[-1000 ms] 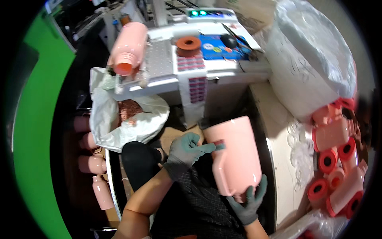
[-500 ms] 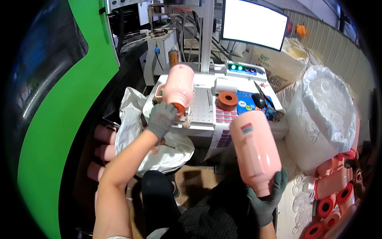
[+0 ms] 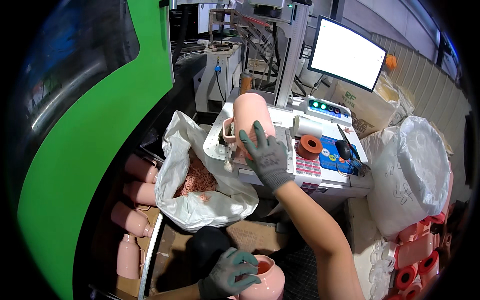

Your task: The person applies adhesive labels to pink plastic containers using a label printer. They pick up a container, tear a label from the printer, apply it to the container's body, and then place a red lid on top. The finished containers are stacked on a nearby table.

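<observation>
My right hand (image 3: 265,157), in a grey glove, reaches up from the lower right and grips a pink bottle (image 3: 247,112) that stands on the fixture of a white machine table (image 3: 305,172). My left hand (image 3: 227,272), also gloved, is low at the bottom edge. Its fingers close over the mouth of a second pink bottle (image 3: 265,285) held near my lap.
A white bag of pink shavings (image 3: 195,190) sits left of the machine. Several pink bottles (image 3: 132,200) lie in a bin at the far left beside a green machine housing (image 3: 85,140). An orange tape roll (image 3: 310,146), a monitor (image 3: 347,52) and a large white sack (image 3: 410,175) are to the right.
My left hand has come down from the machine and now holds a bottle at the bottom edge. My right hand has gone up with its bottle onto the fixture. The view has tilted up.
</observation>
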